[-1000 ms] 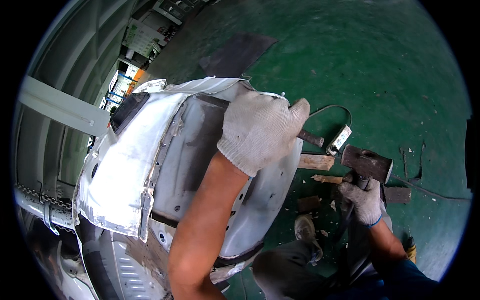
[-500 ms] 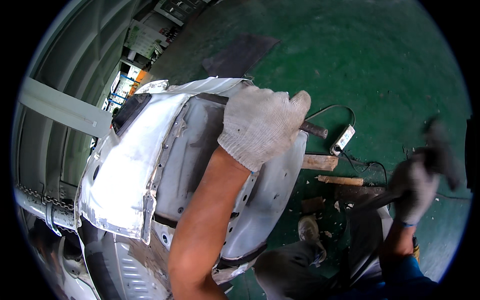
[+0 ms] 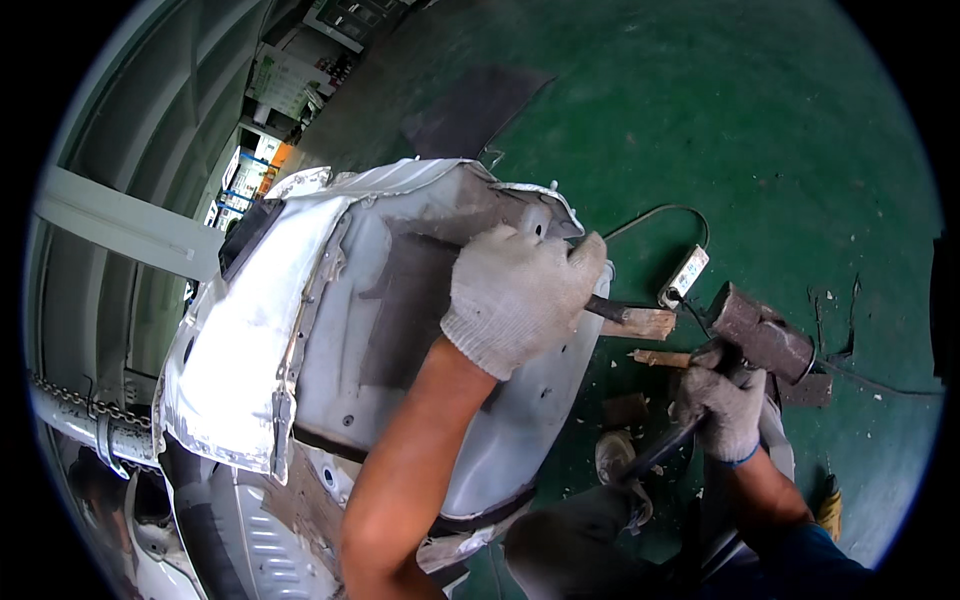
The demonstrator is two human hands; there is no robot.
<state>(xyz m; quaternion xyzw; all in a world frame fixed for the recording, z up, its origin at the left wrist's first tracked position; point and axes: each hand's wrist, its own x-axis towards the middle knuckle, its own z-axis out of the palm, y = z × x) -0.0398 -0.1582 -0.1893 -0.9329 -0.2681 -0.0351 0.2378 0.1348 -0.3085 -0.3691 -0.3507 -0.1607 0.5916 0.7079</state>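
My left hand (image 3: pixel 522 295), in a white knit glove, is closed around a dark metal bar (image 3: pixel 606 309). Only the bar's right end shows past the glove; the rest is hidden. This hand is over the recess of a white, dented car body section (image 3: pixel 400 225). Lower right, my right hand (image 3: pixel 725 412), gloved too, grips a sledgehammer (image 3: pixel 765 335) by its dark handle. The hammer's rusty block head is above that hand, apart from the bar's end.
On the green floor (image 3: pixel 780 130) lie wood blocks (image 3: pixel 640 322), a wood strip (image 3: pixel 660 358), a white power strip (image 3: pixel 684 277) with its cord, and scattered chips. A chain (image 3: pixel 90 403) hangs round a pipe at left. A dark mat (image 3: pixel 480 105) lies farther off.
My right hand has swung the sledgehammer leftward, toward the bar. My left hand has moved slightly down and the bar has shifted with it, baring more of the car body's recess.
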